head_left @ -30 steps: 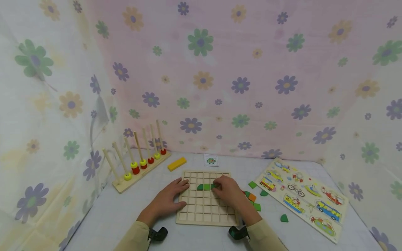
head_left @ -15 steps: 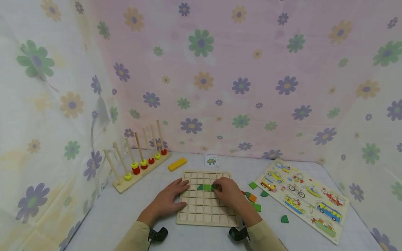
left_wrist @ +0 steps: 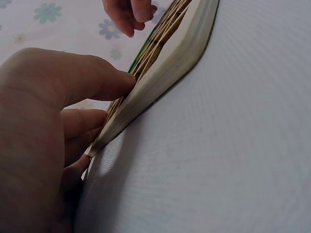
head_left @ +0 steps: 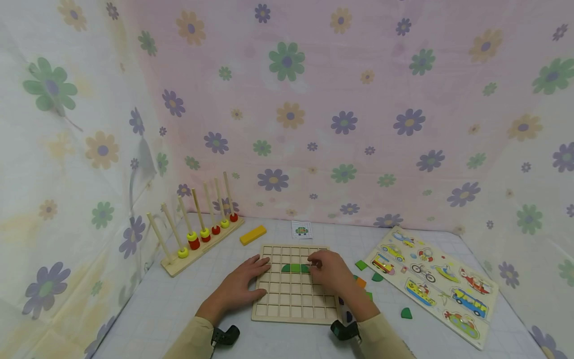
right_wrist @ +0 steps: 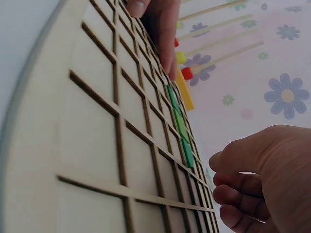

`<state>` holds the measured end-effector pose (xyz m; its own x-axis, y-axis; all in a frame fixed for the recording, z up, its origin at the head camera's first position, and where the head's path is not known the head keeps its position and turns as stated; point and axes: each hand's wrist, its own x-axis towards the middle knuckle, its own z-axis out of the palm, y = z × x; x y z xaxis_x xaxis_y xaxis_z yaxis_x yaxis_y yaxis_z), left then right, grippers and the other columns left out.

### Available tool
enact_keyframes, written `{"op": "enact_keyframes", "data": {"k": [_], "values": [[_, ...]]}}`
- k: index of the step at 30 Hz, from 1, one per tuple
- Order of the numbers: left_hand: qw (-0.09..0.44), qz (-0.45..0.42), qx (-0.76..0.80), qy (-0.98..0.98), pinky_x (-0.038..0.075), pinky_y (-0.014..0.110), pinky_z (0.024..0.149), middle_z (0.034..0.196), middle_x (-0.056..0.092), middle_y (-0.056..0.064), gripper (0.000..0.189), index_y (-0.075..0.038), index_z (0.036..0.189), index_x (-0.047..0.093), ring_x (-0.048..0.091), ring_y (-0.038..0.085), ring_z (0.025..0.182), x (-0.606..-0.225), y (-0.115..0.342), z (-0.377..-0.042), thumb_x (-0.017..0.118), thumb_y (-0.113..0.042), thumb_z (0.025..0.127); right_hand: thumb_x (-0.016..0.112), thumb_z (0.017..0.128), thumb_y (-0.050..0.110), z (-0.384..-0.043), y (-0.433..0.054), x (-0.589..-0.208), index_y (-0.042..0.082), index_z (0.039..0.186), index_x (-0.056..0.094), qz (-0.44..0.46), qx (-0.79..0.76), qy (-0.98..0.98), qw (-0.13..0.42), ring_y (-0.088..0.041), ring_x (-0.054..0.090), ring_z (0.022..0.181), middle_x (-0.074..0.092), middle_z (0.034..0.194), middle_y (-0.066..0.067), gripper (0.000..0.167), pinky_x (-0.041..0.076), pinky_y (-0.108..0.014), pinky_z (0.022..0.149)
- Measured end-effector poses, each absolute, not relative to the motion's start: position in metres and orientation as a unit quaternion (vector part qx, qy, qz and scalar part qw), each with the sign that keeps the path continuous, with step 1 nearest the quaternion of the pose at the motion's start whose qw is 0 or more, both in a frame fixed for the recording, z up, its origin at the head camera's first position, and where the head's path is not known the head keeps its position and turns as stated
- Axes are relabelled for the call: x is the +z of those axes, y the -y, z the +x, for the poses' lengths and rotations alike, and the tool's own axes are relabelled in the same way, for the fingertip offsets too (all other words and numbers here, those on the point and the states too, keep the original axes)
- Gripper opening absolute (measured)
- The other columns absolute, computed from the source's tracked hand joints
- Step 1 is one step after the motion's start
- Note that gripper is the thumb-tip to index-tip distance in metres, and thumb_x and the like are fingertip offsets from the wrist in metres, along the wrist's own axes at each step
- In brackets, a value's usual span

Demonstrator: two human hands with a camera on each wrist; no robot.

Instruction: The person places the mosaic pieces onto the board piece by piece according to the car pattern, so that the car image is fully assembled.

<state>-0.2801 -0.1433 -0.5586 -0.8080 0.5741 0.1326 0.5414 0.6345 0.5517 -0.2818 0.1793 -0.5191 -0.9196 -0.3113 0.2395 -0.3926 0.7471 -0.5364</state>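
Note:
A wooden grid board (head_left: 296,300) lies flat on the table. Three green pieces sit side by side in one row: a green square (head_left: 295,268) between two dark green rounded pieces, the left one (head_left: 285,268) and the right one (head_left: 305,269). My left hand (head_left: 241,281) rests on the board's left edge, thumb and fingers spread on its rim. Just right of the row, my right hand (head_left: 332,273) hovers over the board with loosely curled fingers. In the right wrist view, nothing shows between the thumb and fingers of that right hand (right_wrist: 257,179).
Loose pieces lie right of the board, among them an orange one (head_left: 360,282) and a green quarter-round (head_left: 406,313). A picture puzzle (head_left: 435,284) is farther right. Behind are a small pattern card (head_left: 302,230), a yellow block (head_left: 253,235) and a bead stand (head_left: 204,244).
My right hand has let go of the right green piece and shifted slightly right, so more of that piece shows. The left hand stays in place on the board.

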Motion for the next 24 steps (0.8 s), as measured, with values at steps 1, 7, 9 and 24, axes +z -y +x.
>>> {"op": "enact_keyframes", "data": {"k": [1,7,9,24], "values": [[0.026,0.31,0.295,-0.904,0.031,0.062,0.124,0.171,0.043,-0.004,0.069,-0.017,0.161,0.056,0.025,0.03,0.163,-0.559,0.143,-0.28,0.071,-0.04,0.097,0.08,0.095,0.001,-0.282,-0.181,-0.518,0.006,0.114,0.081,0.179,0.303,0.934,0.065,-0.015,0.066,0.088,0.072,0.102,0.001,0.02,0.059,-0.038,0.076],[0.023,0.312,0.294,-0.903,0.033,0.064,0.123,0.17,0.044,-0.003,0.069,-0.015,0.16,0.056,0.027,0.032,0.162,-0.559,0.142,-0.281,0.071,-0.041,0.098,0.079,0.096,0.003,-0.285,-0.198,-0.51,0.005,0.118,0.079,0.145,0.31,0.938,0.061,-0.016,0.063,0.088,0.07,0.1,0.002,0.022,0.057,-0.041,0.077],[0.026,0.311,0.294,-0.903,0.032,0.063,0.123,0.171,0.043,-0.003,0.069,-0.016,0.161,0.056,0.027,0.031,0.162,-0.559,0.142,-0.281,0.071,-0.041,0.098,0.079,0.096,0.003,-0.286,-0.205,-0.507,0.004,0.119,0.079,0.146,0.31,0.937,0.069,-0.017,0.064,0.089,0.071,0.101,0.0,0.023,0.057,-0.042,0.077],[0.034,0.304,0.295,-0.905,0.031,0.063,0.124,0.171,0.042,-0.004,0.07,-0.016,0.161,0.056,0.025,0.03,0.163,-0.557,0.143,-0.28,0.071,-0.039,0.097,0.08,0.098,0.01,-0.291,-0.258,-0.485,-0.001,0.123,0.078,0.104,0.304,0.944,0.081,-0.024,0.067,0.09,0.075,0.107,-0.009,0.028,0.06,-0.044,0.079]]}}
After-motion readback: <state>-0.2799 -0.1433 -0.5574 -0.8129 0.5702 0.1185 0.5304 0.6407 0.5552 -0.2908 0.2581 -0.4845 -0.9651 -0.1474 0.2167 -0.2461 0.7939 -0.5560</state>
